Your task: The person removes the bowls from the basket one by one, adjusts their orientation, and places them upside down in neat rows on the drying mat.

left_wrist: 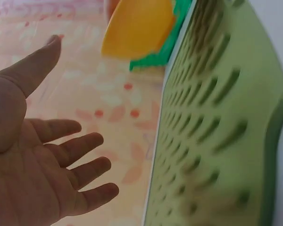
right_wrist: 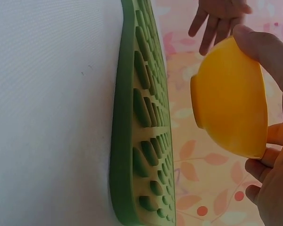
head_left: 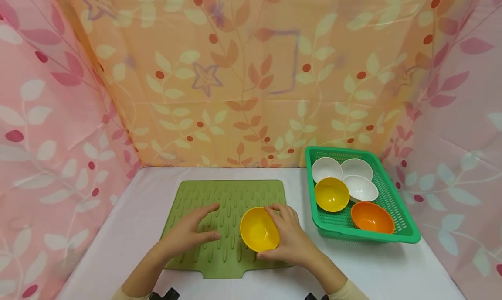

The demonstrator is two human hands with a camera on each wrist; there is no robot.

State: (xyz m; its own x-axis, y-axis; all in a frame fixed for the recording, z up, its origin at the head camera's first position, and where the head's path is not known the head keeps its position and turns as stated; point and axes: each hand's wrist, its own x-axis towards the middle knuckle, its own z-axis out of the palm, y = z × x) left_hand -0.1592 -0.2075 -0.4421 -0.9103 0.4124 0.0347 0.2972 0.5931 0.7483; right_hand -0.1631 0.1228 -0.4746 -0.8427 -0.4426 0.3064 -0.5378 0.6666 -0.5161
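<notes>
My right hand (head_left: 289, 236) grips a yellow bowl (head_left: 256, 231) by its rim, thumb on the near side and fingers on the far side. The right wrist view shows the bowl (right_wrist: 231, 99) held above the green drying mat (right_wrist: 127, 179), its foot toward the mat. To the left of the bowl, my left hand (head_left: 188, 234) hovers over the mat (head_left: 225, 265) with thumb and fingers spread. Nothing lies in that left hand (left_wrist: 33, 174) in the left wrist view.
A green basket (head_left: 364, 235) stands at the right of the white table (head_left: 121, 230). In it are several white bowls (head_left: 360, 189), another yellow bowl (head_left: 332, 195) and an orange bowl (head_left: 372, 217). Patterned curtains (head_left: 251, 73) close off the back and both sides.
</notes>
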